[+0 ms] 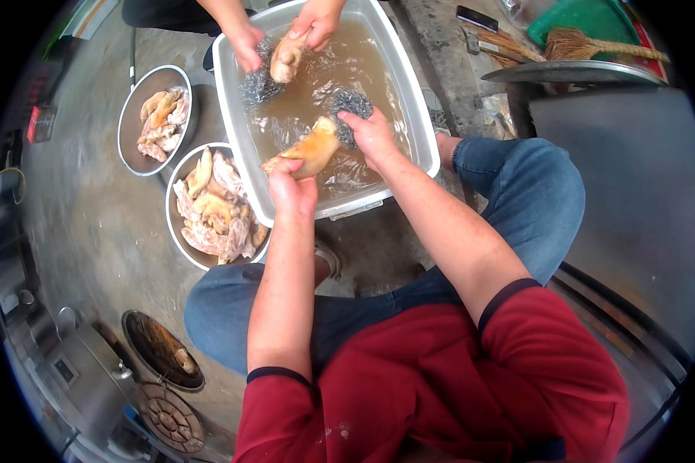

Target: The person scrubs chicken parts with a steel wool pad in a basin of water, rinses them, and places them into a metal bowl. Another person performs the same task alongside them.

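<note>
Over a white plastic tub point(235, 127) of murky brown water point(363, 58), my left hand point(292, 187) grips a yellowish pig's trotter point(316, 148). My right hand point(372, 137) is closed on a grey steel wool scrubber point(350, 108), held right by the trotter's upper end. Across the tub, another person's hands point(316, 21) hold a second trotter point(287, 59) and another steel wool scrubber point(261, 83).
Left of the tub stand two metal bowls, a nearer one point(170, 212) and a farther one point(123, 135), both with trotters inside. An open drain hole point(143, 328) is at lower left, its round cover point(170, 417) beside it. A straw broom point(571, 45) lies at upper right.
</note>
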Demonstrator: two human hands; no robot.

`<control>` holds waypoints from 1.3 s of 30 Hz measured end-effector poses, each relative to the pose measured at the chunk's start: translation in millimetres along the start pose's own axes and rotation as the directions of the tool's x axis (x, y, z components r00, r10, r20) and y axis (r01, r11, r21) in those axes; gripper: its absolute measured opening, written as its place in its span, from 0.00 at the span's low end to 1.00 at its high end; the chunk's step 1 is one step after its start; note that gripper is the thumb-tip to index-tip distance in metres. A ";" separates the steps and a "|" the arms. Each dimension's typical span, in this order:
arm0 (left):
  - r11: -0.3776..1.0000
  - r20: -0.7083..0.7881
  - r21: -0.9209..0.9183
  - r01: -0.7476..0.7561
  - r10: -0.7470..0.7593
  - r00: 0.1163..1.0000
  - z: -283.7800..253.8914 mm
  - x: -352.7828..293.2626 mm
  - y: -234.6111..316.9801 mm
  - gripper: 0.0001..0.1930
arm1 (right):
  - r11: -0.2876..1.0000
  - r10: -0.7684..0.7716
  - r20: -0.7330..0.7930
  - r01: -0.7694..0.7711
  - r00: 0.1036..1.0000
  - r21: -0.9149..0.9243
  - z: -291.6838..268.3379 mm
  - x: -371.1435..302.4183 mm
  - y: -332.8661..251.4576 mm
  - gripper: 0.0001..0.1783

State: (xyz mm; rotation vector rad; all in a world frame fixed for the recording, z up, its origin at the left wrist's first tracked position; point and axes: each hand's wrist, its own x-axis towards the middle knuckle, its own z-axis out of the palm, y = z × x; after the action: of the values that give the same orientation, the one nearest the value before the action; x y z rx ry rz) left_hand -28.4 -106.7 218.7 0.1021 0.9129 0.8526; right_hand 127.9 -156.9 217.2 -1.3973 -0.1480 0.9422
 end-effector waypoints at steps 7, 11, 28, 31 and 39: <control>0.999 -0.014 -0.039 0.010 -0.010 1.000 0.0 -4.0 7.0 0.25 | 0.981 0.181 0.070 -0.185 0.981 0.053 -3.4 -5.8 -18.0 0.22; 0.999 0.038 0.004 -0.034 0.034 0.999 -9.7 6.4 3.6 0.24 | 0.977 -0.037 -0.081 0.019 0.996 -0.213 -50.1 30.7 12.6 0.22; 0.979 -0.014 0.187 -0.085 0.089 0.996 -49.2 31.1 -13.7 0.25 | 0.893 0.289 0.111 -0.226 0.951 -0.388 -0.4 -7.8 16.2 0.29; 0.985 -0.015 0.169 -0.022 0.025 1.000 -35.9 20.9 -18.2 0.24 | 0.884 0.066 0.106 -0.009 0.992 -0.467 12.1 -19.9 44.9 0.32; 0.960 -0.012 0.255 -0.117 0.125 0.992 -22.3 4.9 -14.5 0.23 | 0.914 0.298 0.066 -0.265 0.952 -0.307 10.3 -12.4 18.4 0.26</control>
State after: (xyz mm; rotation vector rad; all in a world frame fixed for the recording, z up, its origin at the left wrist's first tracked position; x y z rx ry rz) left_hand -34.3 -119.1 195.3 0.3725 1.0480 0.8482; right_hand 105.0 -158.9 208.7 -1.6720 -0.1798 1.2806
